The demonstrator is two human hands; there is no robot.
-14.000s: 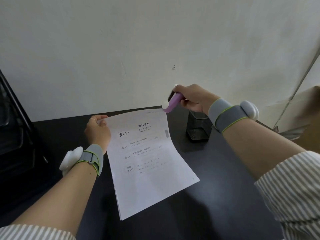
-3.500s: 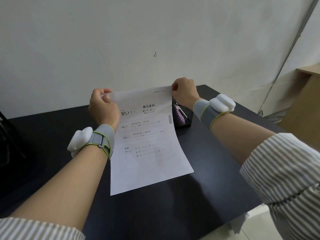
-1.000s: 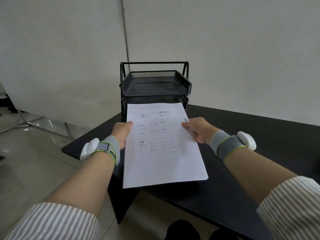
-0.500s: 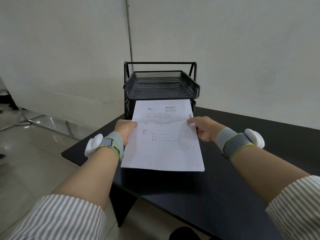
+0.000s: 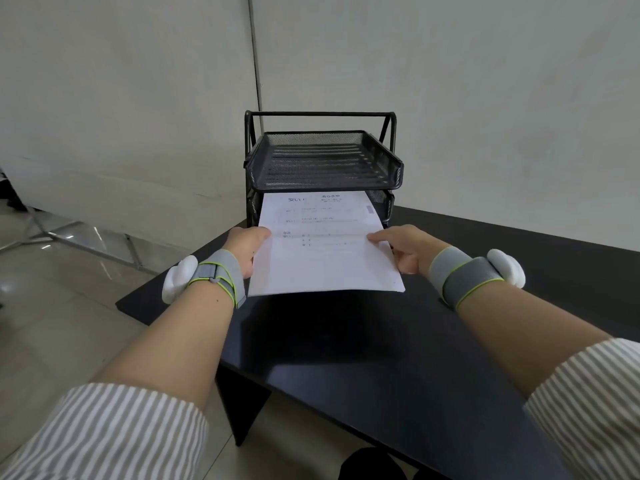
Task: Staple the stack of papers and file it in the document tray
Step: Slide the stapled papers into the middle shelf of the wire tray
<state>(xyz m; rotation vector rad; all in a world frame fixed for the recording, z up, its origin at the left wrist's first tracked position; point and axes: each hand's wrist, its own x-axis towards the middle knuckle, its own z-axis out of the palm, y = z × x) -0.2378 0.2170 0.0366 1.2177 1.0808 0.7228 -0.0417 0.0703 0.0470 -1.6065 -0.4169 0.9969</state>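
The white printed stack of papers [image 5: 322,258] is held nearly flat above the black table [image 5: 398,341]. My left hand [image 5: 247,245] grips its left edge and my right hand [image 5: 403,249] grips its right edge. The stack's far edge sits at the mouth of the lower shelf of the black mesh document tray [image 5: 391,174], just under the top shelf. The top shelf holds nothing. No stapler is in view.
The tray rack stands at the table's far left corner, close to the pale wall. Left of the table the floor [image 5: 69,289] drops away, with a metal frame [image 5: 52,233] lying on it. Dark tabletop stretches to the right.
Both hands have pushed the stack forward and levelled it, so its far edge now reaches the lower shelf opening. The view has closed in on the tray.
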